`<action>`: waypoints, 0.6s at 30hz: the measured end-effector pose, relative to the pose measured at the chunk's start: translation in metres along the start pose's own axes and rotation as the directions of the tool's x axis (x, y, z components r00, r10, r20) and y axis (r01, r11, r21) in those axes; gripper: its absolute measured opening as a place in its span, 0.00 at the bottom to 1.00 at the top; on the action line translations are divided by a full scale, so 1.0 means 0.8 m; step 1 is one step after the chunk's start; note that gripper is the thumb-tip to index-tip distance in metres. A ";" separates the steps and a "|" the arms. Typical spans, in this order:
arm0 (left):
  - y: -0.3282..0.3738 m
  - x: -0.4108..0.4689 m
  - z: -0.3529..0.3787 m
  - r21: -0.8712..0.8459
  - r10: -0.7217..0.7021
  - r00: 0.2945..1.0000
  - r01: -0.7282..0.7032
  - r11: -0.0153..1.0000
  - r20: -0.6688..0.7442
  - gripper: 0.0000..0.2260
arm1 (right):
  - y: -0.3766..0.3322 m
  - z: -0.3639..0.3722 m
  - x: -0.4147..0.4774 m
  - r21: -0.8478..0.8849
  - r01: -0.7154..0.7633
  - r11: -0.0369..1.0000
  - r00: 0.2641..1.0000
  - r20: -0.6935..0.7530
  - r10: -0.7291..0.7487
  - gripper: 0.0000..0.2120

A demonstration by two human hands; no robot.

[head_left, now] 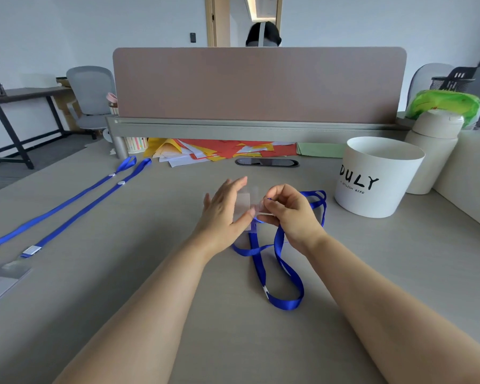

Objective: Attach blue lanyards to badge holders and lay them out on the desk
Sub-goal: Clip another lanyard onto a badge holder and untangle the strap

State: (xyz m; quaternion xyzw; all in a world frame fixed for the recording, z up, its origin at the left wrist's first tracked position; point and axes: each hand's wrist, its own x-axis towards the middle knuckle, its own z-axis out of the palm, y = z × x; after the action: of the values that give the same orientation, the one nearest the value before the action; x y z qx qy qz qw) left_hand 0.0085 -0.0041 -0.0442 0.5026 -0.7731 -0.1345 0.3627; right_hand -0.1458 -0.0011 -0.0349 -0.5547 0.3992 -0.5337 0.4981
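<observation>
Clear badge holder (245, 200) held up at centre; blue lanyard (284, 305) looping beneath; two more lanyards (106, 193) laid straight, at left

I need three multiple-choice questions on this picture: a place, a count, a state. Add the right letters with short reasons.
1. Where does the white bucket stand?
A. right of the hands
B. left of the hands
C. on the floor

2. How many stretched-out lanyards lie at the left?
A. one
B. two
C. four

3. What does the right hand do?
A. lies flat
B. pinches the held lanyard
C. holds a pen

1 A: it stands beyond the right hand.
2 B: two straps run side by side.
3 B: curled fingers pinch its end by the badge holder.
</observation>
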 end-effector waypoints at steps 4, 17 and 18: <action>-0.004 0.003 -0.005 0.117 -0.032 0.993 0.046 0.992 -0.117 0.24 | -0.006 -0.007 0.000 -0.038 0.022 0.999 0.999 -0.027 -0.023 0.07; 0.008 -0.002 -0.031 0.095 -0.132 0.988 0.140 0.986 -0.083 0.20 | -0.020 -0.028 0.010 0.009 0.052 0.999 0.985 -0.165 -0.050 0.14; 0.007 -0.002 -0.030 0.087 -0.122 0.993 0.122 0.989 -0.007 0.15 | -0.027 -0.030 0.012 0.119 0.053 0.991 0.982 -0.189 -0.030 0.15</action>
State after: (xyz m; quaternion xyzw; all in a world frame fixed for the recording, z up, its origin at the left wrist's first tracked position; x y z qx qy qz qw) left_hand 0.0215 0.0037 -0.0248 0.5644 -0.7457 -0.1221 0.3324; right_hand -0.1701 -0.0097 -0.0137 -0.4785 0.3984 -0.6173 0.4808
